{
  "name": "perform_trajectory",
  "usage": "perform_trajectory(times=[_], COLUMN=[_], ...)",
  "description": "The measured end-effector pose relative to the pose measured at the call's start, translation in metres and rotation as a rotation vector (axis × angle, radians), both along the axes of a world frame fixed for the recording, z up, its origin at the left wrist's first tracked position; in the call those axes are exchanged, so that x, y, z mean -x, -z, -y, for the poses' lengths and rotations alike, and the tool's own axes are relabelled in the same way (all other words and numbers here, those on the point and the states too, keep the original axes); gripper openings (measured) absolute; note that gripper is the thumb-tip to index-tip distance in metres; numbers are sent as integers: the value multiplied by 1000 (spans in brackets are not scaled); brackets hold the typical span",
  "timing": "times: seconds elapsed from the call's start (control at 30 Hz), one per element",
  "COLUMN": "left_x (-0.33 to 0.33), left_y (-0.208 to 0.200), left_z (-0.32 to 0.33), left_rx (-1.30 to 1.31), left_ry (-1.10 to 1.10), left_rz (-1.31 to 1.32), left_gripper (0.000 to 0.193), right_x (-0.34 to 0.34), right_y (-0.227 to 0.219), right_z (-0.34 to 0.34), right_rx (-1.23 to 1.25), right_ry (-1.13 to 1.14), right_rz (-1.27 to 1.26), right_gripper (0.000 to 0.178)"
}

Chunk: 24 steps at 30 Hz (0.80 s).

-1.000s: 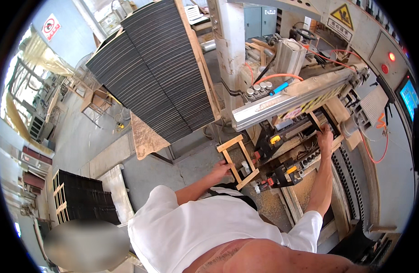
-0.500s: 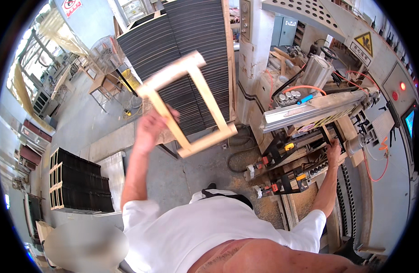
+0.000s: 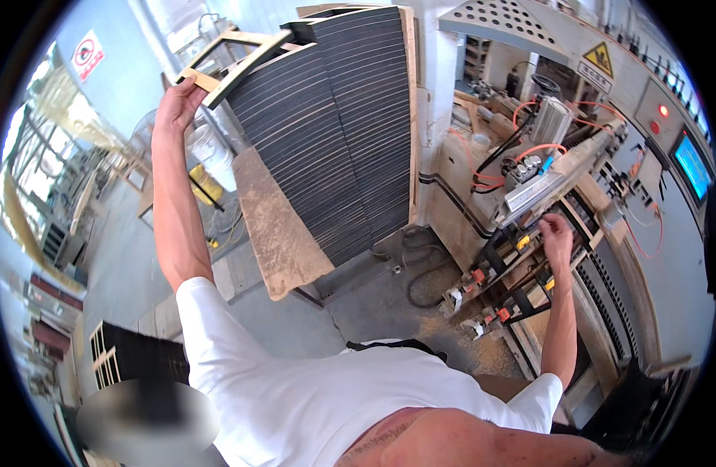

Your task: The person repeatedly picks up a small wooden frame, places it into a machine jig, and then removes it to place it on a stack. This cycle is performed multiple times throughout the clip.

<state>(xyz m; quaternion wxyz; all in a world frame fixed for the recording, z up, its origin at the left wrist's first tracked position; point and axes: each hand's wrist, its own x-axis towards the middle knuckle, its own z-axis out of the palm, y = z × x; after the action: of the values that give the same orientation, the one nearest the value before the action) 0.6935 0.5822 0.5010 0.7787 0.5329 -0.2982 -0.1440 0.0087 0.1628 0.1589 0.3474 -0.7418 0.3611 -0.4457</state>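
Note:
My left hand (image 3: 179, 105), arm stretched far forward, is closed on the near corner of a wooden frame (image 3: 253, 66), a light rectangle with dark side faces. The frame is at the top of a tall stack of black-sided frames (image 3: 327, 124), over its left part. Whether it rests fully there I cannot tell. At the machine on the right, my right hand (image 3: 558, 233) has loosely bent fingers with nothing visible in them. It is beside black clamps (image 3: 494, 249) and another wooden frame (image 3: 579, 218) lying in the machine.
A dusty board (image 3: 284, 241) juts out before the stack. Hoses (image 3: 424, 268) and sawdust lie on the floor by the machine. A control screen (image 3: 691, 166) is at the far right. A lower stack of black-sided frames (image 3: 140, 358) stands at my left.
My left hand has carried the frame forward and up from mid-air to the top of the tall stack. My right hand has shifted slightly off the frame in the machine. My view has turned.

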Motion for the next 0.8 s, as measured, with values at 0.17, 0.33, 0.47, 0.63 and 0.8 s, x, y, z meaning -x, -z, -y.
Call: perform_trajectory(times=[0.17, 0.33, 0.47, 0.63, 0.8], left_x=[3, 53, 109, 152, 143], left_y=[15, 13, 3, -24, -37], left_z=[54, 56, 55, 55, 79], left_rx=[-292, -479, -267, -716, -881], left_ry=[-74, -511, -521, -271, -270], left_rz=[98, 442, 947, 1335, 1238], left_gripper=[41, 50, 55, 46, 41], right_x=[-8, 23, 65, 82, 119], right_y=[15, 29, 28, -13, -41], right_z=[-85, -139, -163, -184, -219], right_rx=[-257, -384, -418, -338, -328], right_ry=[-139, -20, 121, 200, 210], right_rz=[-153, -127, -57, -45, -35], right_gripper=[19, 16, 18, 19, 19])
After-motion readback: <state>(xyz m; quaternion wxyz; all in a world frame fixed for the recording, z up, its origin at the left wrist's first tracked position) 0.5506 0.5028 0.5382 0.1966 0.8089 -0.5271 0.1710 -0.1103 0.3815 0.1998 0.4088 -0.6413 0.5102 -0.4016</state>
